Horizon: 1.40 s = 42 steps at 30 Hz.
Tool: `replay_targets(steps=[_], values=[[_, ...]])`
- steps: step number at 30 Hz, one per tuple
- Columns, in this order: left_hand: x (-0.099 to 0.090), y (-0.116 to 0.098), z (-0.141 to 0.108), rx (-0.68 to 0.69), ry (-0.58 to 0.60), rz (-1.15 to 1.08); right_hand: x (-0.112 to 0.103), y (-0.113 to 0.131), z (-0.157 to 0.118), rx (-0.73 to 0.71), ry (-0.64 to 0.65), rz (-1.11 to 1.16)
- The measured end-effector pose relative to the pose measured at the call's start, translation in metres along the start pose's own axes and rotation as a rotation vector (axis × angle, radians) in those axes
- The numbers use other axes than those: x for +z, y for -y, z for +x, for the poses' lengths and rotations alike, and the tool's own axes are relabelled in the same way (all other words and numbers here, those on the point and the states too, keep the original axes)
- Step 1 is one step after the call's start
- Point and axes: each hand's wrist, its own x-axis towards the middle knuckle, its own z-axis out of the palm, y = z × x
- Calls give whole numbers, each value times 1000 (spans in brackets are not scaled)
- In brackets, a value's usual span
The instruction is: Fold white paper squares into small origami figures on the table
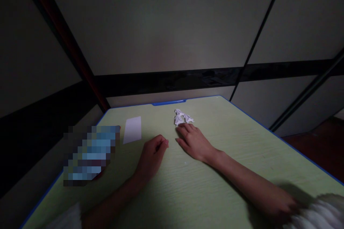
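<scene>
Three small white folded-paper figures (183,117) sit close together toward the far side of the green table (204,186). My right hand (194,142) lies just in front of them, palm down with its fingers spread, the fingertips at the nearest figures. To its left, my left hand (153,155) is closed with the thumb against the curled fingers, and nothing shows in it. A flat white sheet of paper (132,130) lies beyond my left hand, to the left.
A blurred-out bluish object (94,154) lies at the table's left edge. The table has a blue rim with a blue strip (169,102) at the far edge. Panelled doors (166,25) with a black band stand right behind it.
</scene>
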Motion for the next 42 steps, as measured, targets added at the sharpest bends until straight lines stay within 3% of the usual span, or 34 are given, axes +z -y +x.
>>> replay_targets(steps=[12,20,27,32,35,38,42], values=[[0,1,-1,1,0,-3,-5,-9,1,200,-38,-56],[0,1,-1,7,2,-11,-1,-15,0,152,-50,-26],[1,4,1,14,-14,2,-4,-18,2,323,-114,-95],[1,2,1,33,-22,22,-2,-22,6,249,-114,-53],[1,1,1,27,-15,15,-4,-22,6,130,-132,-61],[1,2,1,18,-7,22,-4,-24,9,-5,-89,-87],[2,3,1,26,-9,33,0,-28,20,-53,-36,-116]])
